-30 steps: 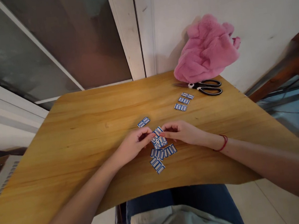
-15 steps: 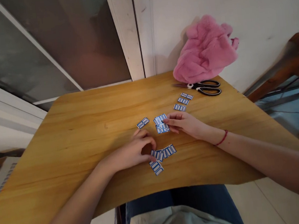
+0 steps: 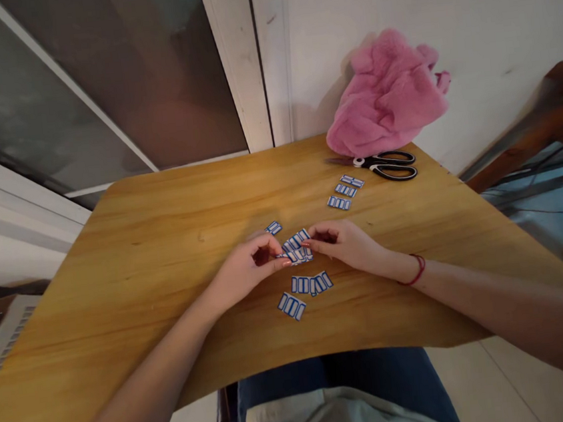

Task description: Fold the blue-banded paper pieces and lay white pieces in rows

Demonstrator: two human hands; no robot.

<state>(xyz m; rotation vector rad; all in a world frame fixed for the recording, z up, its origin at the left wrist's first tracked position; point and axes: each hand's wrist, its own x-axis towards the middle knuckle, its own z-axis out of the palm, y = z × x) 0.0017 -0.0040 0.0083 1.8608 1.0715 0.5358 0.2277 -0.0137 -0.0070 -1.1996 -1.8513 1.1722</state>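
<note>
Several small white label pieces with blue frames are bunched between my hands. My left hand pinches a label piece at the bunch's left side. From the right, my right hand grips the bunch between thumb and fingers. Below my hands, overlapping label pieces lie on the table, with another piece a little nearer to me. Partly hidden behind my left fingers is one more label piece.
Three label pieces lie in a slanted row on the wooden table, right of centre. Behind them are black-handled scissors and a pink plush cloth against the wall. A box stands beyond the table's left edge.
My left hand has moved up from the lower label pieces to the bunch, taking a piece with it. The lower pieces have shifted. My right hand has come slightly nearer with the bunch.
</note>
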